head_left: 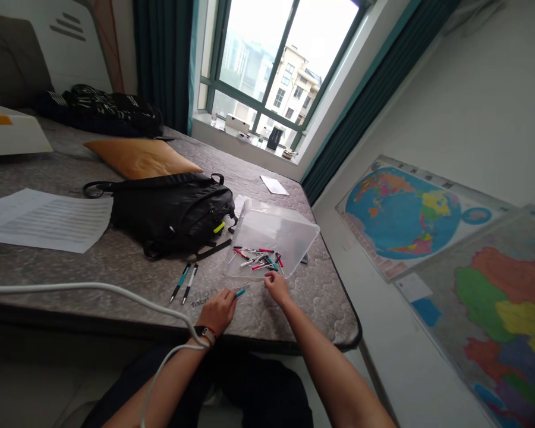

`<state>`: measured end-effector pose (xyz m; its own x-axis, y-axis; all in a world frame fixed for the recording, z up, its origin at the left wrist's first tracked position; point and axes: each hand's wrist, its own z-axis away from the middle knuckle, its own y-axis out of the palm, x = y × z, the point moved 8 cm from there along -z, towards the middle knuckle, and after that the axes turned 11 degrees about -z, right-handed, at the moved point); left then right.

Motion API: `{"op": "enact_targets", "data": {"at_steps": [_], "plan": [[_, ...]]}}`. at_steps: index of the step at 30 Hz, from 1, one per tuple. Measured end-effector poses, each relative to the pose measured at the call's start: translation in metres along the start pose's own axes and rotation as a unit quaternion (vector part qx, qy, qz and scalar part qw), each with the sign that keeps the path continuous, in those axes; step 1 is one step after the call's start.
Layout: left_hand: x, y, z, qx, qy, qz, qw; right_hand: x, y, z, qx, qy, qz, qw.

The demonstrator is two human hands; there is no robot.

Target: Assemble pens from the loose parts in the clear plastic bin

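My left hand (217, 311) rests on the grey mattress (129, 270) with its fingers closed round a teal pen part (240, 293) that sticks out to the right. My right hand (276, 286) sits just to the right, fingers curled in a pinch at the mouth of a tipped clear plastic box (271, 235); what it pinches is too small to make out. Several red, teal and white pens and pen parts (258, 258) lie inside the box. Two assembled pens (185, 282) lie side by side left of my left hand.
A black backpack (173, 211) lies behind the pens, an orange cushion (138, 157) beyond it. Printed sheets (44, 220) lie at the left. A white cable (93, 288) crosses the near edge. Wall maps (450, 238) hang at the right beyond the mattress corner.
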<state>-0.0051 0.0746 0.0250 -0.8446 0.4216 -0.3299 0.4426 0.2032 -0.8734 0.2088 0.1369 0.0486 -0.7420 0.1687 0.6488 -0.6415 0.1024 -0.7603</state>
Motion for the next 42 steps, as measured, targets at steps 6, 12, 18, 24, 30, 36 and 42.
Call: {"op": "enact_targets", "data": {"at_steps": [6, 12, 18, 24, 30, 36, 42], "plan": [[0.003, 0.003, 0.000, -0.006, -0.013, 0.031, 0.999, 0.046, -0.005, -0.038, 0.101, -0.077, 0.280, 0.952], [0.006, 0.005, -0.001, -0.007, -0.030, 0.033, 0.999, 0.060, 0.020, -0.056, 0.163, -0.083, 0.358, 0.916], [0.007, 0.008, 0.000, 0.007, -0.025, 0.006, 1.000, 0.064, 0.016, -0.060, 0.136, -0.081, 0.335, 0.929], [0.004, 0.003, -0.001, 0.007, -0.025, 0.005, 1.000, 0.066, -0.015, -0.008, -0.015, -0.081, -0.115, 0.990], [0.004, 0.000, 0.000, 0.005, -0.026, 0.020, 0.999, 0.044, 0.009, 0.062, -0.056, -0.015, -0.390, 0.919], [0.004, 0.007, -0.001, 0.031, -0.031, -0.030, 0.999, 0.052, 0.017, 0.075, -0.139, -0.006, -0.462, 0.876], [0.005, 0.011, 0.000, 0.027, -0.023, -0.056, 0.998, 0.053, 0.014, 0.078, -0.156, -0.022, -0.432, 0.888]]}}
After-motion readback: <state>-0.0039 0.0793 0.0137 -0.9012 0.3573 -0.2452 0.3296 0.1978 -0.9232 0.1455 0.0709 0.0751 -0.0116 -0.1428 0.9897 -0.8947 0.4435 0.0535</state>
